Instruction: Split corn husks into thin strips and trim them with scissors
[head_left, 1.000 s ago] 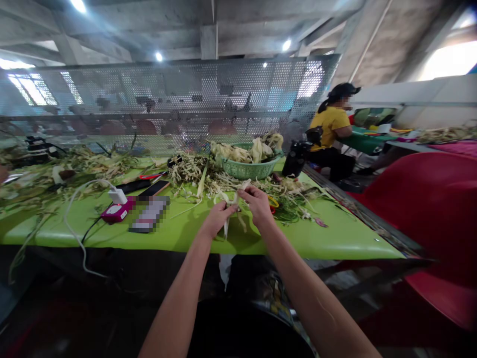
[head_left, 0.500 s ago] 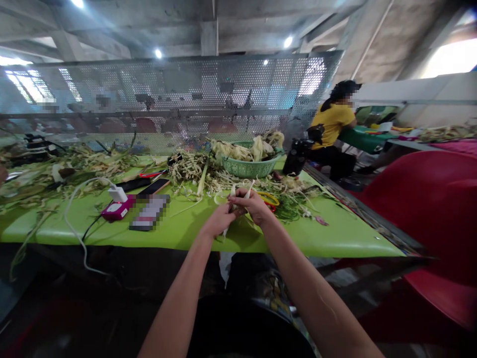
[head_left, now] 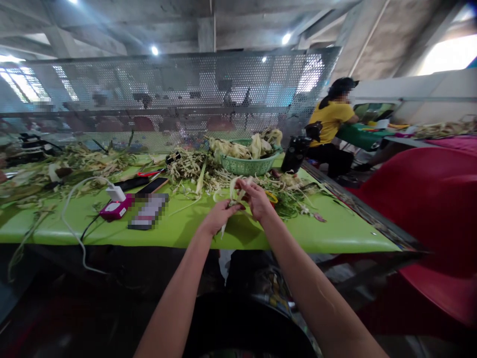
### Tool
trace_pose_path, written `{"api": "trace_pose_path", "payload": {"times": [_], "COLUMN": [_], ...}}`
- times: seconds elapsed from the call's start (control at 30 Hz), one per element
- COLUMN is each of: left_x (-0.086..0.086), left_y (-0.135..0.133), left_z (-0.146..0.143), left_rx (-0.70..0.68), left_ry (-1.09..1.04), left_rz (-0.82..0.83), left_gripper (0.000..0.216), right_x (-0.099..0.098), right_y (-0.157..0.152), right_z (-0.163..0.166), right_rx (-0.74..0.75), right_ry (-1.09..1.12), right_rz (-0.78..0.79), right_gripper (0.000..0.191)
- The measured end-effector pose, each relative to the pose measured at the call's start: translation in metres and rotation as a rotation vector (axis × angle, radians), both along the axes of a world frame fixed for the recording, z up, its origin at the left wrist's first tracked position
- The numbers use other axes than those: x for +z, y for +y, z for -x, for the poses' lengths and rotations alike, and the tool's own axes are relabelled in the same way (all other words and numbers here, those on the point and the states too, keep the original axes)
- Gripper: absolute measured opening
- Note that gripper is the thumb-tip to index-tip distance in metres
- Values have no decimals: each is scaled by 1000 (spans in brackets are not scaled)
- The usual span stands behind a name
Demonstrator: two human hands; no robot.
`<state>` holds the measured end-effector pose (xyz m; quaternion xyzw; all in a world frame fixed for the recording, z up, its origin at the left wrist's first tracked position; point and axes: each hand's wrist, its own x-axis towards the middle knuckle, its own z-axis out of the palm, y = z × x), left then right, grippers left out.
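Note:
Between my two hands is a bundle of pale, curling corn husk strips [head_left: 233, 190], held just above the green tabletop [head_left: 194, 233]. My left hand [head_left: 219, 216] pinches the lower part from the left, and one thin end hangs below its fingers. From the right, my right hand [head_left: 257, 198] grips the upper part with thumb and fingers closed. Fingers hide the middle of the bundle. Just beyond stands a light green basket [head_left: 248, 166] piled with pale husks [head_left: 257, 146]. Green strings [head_left: 288, 205] and a yellow loop [head_left: 272, 198] lie beside my right hand.
Left of my hands lie a phone [head_left: 149, 211], a dark phone [head_left: 152, 187] and a pink power block [head_left: 116, 206] with a white cable. Plant scraps [head_left: 85, 161] cover the back left. A black object [head_left: 295, 154] stands by the basket. A co-worker [head_left: 330, 119] sits beyond a red chair [head_left: 428, 199].
My hands have moved slightly apart, with the right lifted a little away from the left. More of the husk strips shows between them. The view has shifted slightly.

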<state>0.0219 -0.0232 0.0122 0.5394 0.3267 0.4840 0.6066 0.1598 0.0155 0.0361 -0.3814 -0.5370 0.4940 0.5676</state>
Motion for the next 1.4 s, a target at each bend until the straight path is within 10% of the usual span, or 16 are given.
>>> {"api": "trace_pose_path", "payload": {"times": [0.13, 0.63, 1.0, 1.4], "left_x": [0, 3, 1, 1], "left_y": [1, -2, 5, 9], "left_z": [1, 4, 7, 8], "left_rx": [76, 169, 318, 446], "left_ry": [-120, -119, -310, -346], "left_rz": [55, 55, 202, 289], "left_gripper": [34, 35, 49, 35], "right_x": [-3, -3, -5, -7], "right_y": [-2, -3, -12, -7], "right_z": [0, 2, 1, 1], "right_rx": [157, -46, 194, 11], "right_ry": [-47, -110, -316, -256], "right_rz": [27, -107, -65, -162], "right_gripper": [33, 28, 35, 17]}}
